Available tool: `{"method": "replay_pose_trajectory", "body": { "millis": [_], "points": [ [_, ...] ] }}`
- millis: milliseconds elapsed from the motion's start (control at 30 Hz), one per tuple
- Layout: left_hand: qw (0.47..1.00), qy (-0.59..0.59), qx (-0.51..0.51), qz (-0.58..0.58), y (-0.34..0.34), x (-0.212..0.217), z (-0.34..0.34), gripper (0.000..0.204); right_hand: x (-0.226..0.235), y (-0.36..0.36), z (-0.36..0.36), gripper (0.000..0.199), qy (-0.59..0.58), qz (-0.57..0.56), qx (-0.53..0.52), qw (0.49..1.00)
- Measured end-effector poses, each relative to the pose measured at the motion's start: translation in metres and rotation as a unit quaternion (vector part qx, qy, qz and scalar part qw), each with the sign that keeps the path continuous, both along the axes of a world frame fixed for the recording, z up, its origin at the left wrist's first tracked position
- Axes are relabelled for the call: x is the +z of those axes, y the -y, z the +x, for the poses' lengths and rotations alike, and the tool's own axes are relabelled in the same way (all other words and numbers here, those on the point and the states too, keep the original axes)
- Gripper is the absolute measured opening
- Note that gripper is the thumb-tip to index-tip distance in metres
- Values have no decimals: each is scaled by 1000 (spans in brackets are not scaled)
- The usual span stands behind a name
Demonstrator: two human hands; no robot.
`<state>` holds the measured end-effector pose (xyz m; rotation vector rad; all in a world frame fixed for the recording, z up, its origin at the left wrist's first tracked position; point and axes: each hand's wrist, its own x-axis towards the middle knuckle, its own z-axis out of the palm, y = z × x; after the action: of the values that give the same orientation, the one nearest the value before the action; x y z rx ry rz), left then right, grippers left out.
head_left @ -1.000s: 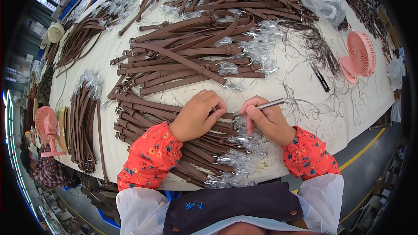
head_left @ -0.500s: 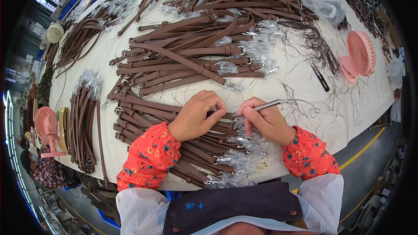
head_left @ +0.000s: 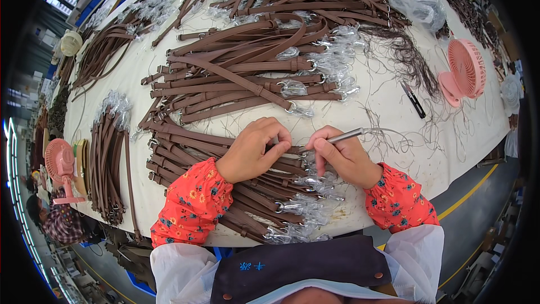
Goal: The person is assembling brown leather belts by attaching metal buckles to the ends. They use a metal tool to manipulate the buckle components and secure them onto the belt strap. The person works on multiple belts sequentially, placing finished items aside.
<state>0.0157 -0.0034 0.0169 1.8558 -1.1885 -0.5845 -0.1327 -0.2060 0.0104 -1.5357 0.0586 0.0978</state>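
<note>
A long cream-covered table [head_left: 185, 214] carried heaps of brown leather straps [head_left: 236, 73]. At its near edge lay a bundle of straps [head_left: 191, 152], their long axis running left to right under both hands. The left hand [head_left: 253, 149] pinched one strap's end, fingers curled narrow. Just beside it the right hand [head_left: 343, 157] gripped a slim metal tool [head_left: 346, 135], tip pointing left at that pinched end.

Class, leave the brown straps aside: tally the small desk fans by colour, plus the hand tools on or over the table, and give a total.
Pink round desk fans: 2
Cream round desk fan: 1
Slim silver metal tool in the right hand: 1
Black snips lying on the cloth: 1
Total: 5
</note>
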Motion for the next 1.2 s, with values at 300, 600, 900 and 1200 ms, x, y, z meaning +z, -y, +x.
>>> {"method": "replay_pose_trajectory", "body": {
  "millis": [300,600,900,1200],
  "points": [
    [984,166,32,-60,5,-11,-1,18,-1,1,-1,30,19,28,-57,998],
    [992,126,7,-18,7,-16,-5,11,-3,1,0,28,25,18,-48,998],
    [998,-45,35,-5,0,-16,3,10,-3,-2,2,28,29,14,-24,999],
    [998,-67,18,1,0,-12,4,12,-4,-2,3,27,35,-1,-17,999]
  ]
}}
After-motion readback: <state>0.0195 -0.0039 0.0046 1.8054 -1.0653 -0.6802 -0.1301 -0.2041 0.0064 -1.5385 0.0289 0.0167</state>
